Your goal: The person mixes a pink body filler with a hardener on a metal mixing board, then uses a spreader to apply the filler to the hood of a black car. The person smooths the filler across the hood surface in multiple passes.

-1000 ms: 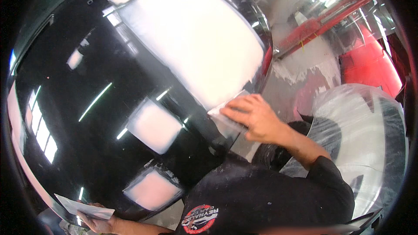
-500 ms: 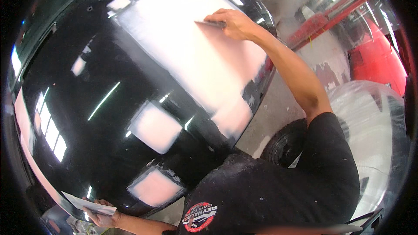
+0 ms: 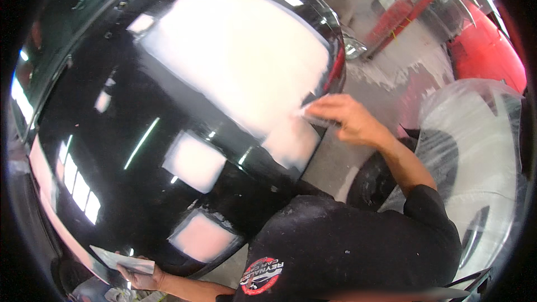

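A black car hood [image 3: 84, 134] with a large pale pink filler patch [image 3: 240, 56] and several smaller patches fills the middle of the view. At the hood's right edge, my right hand [image 3: 355, 123] is closed on a thin flat spreader [image 3: 306, 109], seen nearly edge-on and blurred. The spreader is by the lower right corner of the large patch, beside a smaller pinkish patch [image 3: 292, 141]; I cannot tell whether it touches. At the lower left, my left hand [image 3: 140, 278] grips a flat, pale, smeared mixing board [image 3: 124, 263] near the fender.
A square pale patch [image 3: 196, 161] and a pinkish one [image 3: 204, 236] lie on the hood nearer me. Right of the hood are a dark tyre [image 3: 375, 182], a plastic-wrapped car part [image 3: 475, 151], a red post [image 3: 400, 17] and a red panel [image 3: 486, 50].
My right hand has moved with the spreader from the upper part of the large patch down toward its lower right corner. My left hand still holds the board. The view has shifted slightly.
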{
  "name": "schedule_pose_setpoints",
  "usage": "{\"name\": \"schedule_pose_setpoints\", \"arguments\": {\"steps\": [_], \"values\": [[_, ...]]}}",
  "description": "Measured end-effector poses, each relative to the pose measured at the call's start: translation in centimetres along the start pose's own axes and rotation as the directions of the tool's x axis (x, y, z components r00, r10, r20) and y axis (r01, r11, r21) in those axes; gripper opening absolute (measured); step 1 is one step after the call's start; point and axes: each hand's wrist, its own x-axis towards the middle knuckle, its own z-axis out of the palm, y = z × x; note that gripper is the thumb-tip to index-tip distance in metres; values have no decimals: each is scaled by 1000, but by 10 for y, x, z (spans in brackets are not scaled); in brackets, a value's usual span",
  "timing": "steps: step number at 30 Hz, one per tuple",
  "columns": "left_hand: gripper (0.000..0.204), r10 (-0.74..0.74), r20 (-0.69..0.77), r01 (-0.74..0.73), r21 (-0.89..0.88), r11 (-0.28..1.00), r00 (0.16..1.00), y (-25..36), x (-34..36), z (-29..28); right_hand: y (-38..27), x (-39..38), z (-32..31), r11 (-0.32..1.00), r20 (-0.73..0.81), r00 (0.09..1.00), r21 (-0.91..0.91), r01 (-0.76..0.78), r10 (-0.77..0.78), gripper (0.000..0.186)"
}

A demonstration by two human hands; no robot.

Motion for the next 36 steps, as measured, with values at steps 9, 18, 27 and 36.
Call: {"name": "schedule_pose_setpoints", "arguments": {"steps": [9,18,27,36], "values": [[49,-94,-71,80,-174,981,993,2,-9,15,48,191,-21,977,-343,919,-145,154,-196,63],[52,-33,20,34,-48,998,999,8,-21,29,33,164,16,969,-293,925,-117,216,-242,62],[50,-86,-19,82,-149,985,996,11,-20,33,57,245,-33,986,-246,957,-95,137,-156,61],[43,0,199,19,-95,995,980,9,6,-3,9,195,-15,993,15,997,-97,73,-71,56]]}}
